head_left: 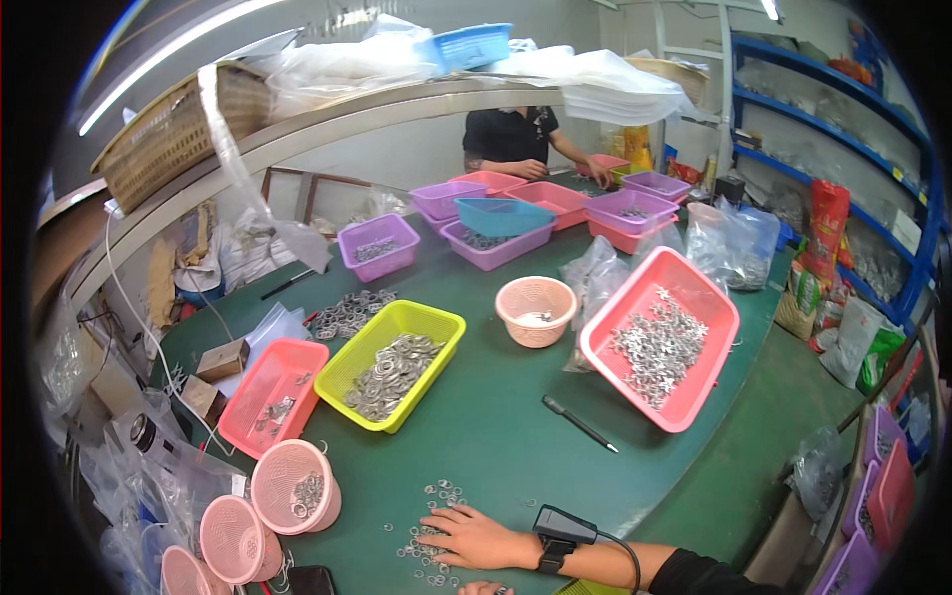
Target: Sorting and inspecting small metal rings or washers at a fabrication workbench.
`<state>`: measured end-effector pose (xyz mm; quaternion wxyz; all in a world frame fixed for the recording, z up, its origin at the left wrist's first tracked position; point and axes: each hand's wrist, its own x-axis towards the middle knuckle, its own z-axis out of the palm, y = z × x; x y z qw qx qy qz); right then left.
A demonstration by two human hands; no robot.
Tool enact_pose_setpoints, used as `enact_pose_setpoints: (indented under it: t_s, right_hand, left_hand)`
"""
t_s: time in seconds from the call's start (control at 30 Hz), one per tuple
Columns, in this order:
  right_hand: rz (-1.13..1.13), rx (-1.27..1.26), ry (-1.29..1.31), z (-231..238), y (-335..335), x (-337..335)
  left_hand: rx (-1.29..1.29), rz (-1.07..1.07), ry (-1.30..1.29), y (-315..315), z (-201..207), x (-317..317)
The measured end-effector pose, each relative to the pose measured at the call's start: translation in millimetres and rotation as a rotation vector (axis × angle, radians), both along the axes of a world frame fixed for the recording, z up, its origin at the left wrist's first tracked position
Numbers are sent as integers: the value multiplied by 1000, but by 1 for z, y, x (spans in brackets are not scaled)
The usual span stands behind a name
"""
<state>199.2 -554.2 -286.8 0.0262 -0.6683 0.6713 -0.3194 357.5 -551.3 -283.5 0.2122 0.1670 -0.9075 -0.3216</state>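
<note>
My right hand (464,536) lies flat on the green table, fingers spread over a loose scatter of small metal rings (443,492). A dark strap with a small black device (563,526) and a cable sits on that wrist. Only a bit of my left hand (486,589) shows at the lower edge, close to the rings; its fingers are mostly cut off. Left of the rings stands a tilted pink round basket (276,486) with some rings inside, and two more pink round baskets (230,555) stand nearer to me.
Beyond lie a yellow-green tray (448,345) of metal rings, a pink tray (238,428), a tilted pink tray (719,349) of small metal parts, a pen (580,424) and a round basket (535,330). Purple trays (516,255) stand farther back, before another person (511,144).
</note>
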Motion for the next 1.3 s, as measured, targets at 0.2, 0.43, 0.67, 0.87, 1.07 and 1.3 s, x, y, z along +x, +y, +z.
enact_pose_setpoints:
  t_s: [0.2,0.43,0.67,0.87,1.07,1.3]
  right_hand:
    - [38,111,8,19,8,4]
    - [-146,169,-63,28,13,-39]
    - [-335,204,60,-7,-2,-50]
    - [-582,107,-85,13,60,-51]
    - [-168,162,-298,23,12,-51]
    - [-91,-40,129,12,-50,-41]
  left_hand:
    - [10,44,67,1,-3,-9]
    - [56,0,93,-5,-5,-12]
    - [-60,-28,143,1,0,-9]
    - [-93,5,148,4,0,-6]
    - [-110,45,130,3,-12,-12]
    - [-125,74,95,2,-9,-17]
